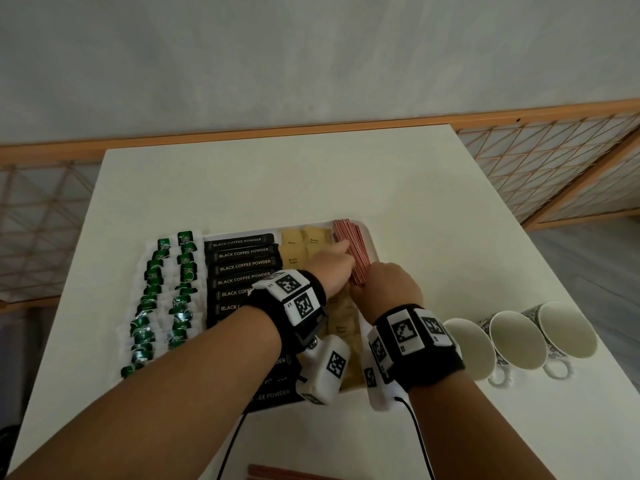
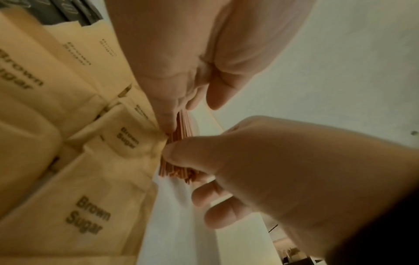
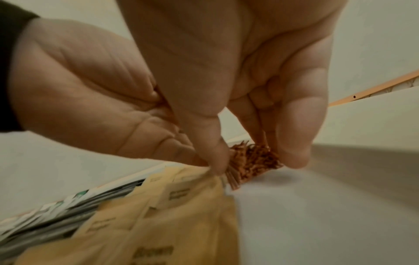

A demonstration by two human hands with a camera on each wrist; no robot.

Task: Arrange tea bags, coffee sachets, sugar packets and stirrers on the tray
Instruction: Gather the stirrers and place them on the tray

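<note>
White counter (image 1: 242, 188) against a pale wall, lattice screens at upper left and right of the head view.

Tray (image 1: 370, 239), white, centre of frame. Contents, left to right:
- tea bags (image 1: 162, 292), green-labelled, 2 rows; whether they lie on the tray or just off its left edge cannot be told.
- coffee sachets (image 1: 242, 263), black, 1 stacked column.
- sugar packets (image 1: 304, 244), tan, marked "Brown Sugar".
- stirrers (image 1: 349, 251), reddish bundle along the right edge.

Left hand (image 1: 332, 268): fingers straight, pressed against the bundle's left side. Right hand (image 1: 391, 289): thumb and fingers (image 3: 294, 125) pinching the bundle's near end.

Outside tray: 3 cups (image 1: 519, 341) at lower right; more reddish sticks (image 1: 277, 474) at the bottom edge.

Progress, judged: all 4 kinds placed; stirrers being squared up; the spare sticks possibly left to add.
</note>
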